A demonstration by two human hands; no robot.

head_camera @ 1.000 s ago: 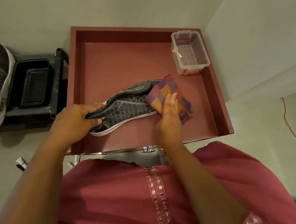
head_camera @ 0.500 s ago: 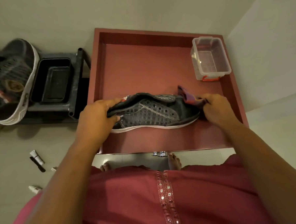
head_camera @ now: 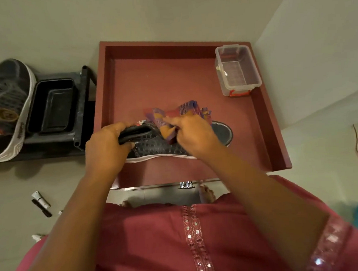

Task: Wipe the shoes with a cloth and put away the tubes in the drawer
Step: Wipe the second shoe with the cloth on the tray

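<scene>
Right there, the maroon tabletop [head_camera: 171,77] with its raised rim carries a grey sneaker [head_camera: 160,146] lying on its side near the front edge. A clear plastic box [head_camera: 238,70] sits in the far right corner. The left hand [head_camera: 106,149] grips the shoe's heel collar, fingers curled round it. The right hand [head_camera: 194,132] pinches a checked cloth [head_camera: 181,114] against the shoe's opening. Small tubes [head_camera: 40,199] lie on the floor, well left.
</scene>
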